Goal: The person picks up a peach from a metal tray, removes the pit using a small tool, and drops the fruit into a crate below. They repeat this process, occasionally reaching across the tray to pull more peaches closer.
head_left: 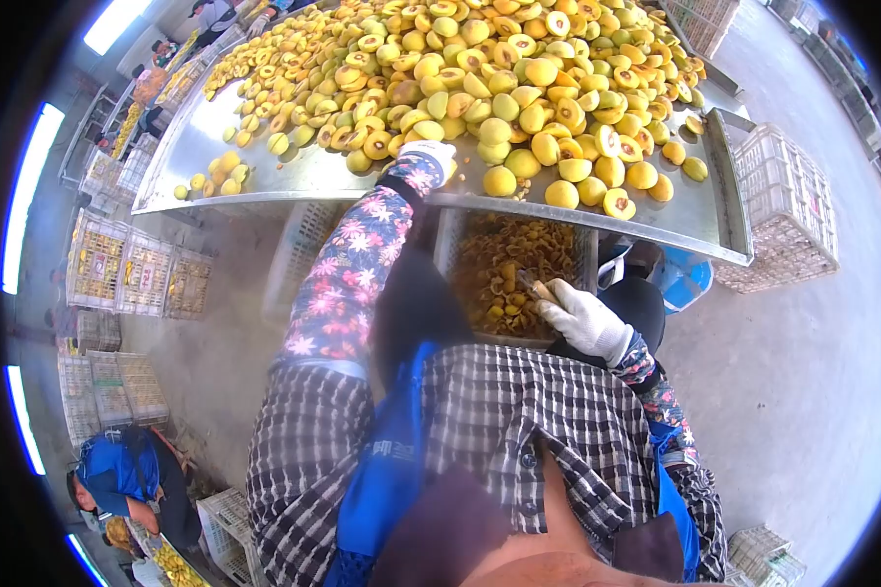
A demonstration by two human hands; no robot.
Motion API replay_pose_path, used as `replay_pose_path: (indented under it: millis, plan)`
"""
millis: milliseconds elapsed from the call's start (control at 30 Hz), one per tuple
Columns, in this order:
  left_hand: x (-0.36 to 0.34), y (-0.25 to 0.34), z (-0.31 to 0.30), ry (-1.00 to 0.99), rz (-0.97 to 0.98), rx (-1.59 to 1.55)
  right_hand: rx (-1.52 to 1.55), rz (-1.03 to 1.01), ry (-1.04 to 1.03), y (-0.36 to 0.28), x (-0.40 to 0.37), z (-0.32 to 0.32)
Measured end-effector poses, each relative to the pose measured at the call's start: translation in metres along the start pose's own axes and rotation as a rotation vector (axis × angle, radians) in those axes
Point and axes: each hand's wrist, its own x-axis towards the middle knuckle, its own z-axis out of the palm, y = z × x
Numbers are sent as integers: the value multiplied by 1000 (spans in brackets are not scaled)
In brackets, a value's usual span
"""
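My left hand (429, 159), in a white glove, reaches over the front edge of a metal table (313, 181), right at a pile of yellow peaches (480, 108). Its fingers are mostly hidden, and I cannot tell whether they hold a fruit. Many of the peaches are cut in half, some showing reddish-brown centres. Lower down, my gloved right hand (587, 323) is closed around a small tool (537, 287) with a tan handle, pointing left. It is over a crate (447, 245) below the table edge, holding brown and yellow fruit scraps (509, 259).
White plastic crates (783, 205) stand stacked at the table's right end, beside a blue bucket (683, 279). More fruit-filled crates (132, 269) line the left. A person in blue (117, 470) bends over fruit at the lower left; other people work at the far left.
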Motion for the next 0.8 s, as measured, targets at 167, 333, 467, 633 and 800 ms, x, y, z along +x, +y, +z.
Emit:
replay_pose_path:
  millis: [167,333,467,633,800]
  plan:
    - [-25,-12,-8,161,48,-874,99,61,26,-4,0,-5]
    - [-88,25,-12,-203,514,-2605,191,-49,157,-15,27,-8]
    - [-120,76,-21,-131,564,-2787,-81,-246,401,-41,55,-9]
    - [-121,106,-22,124,467,-2566,-267,-270,514,-60,65,-3]
    - [-132,122,-31,242,429,-2358,-405,-270,568,-57,64,0]
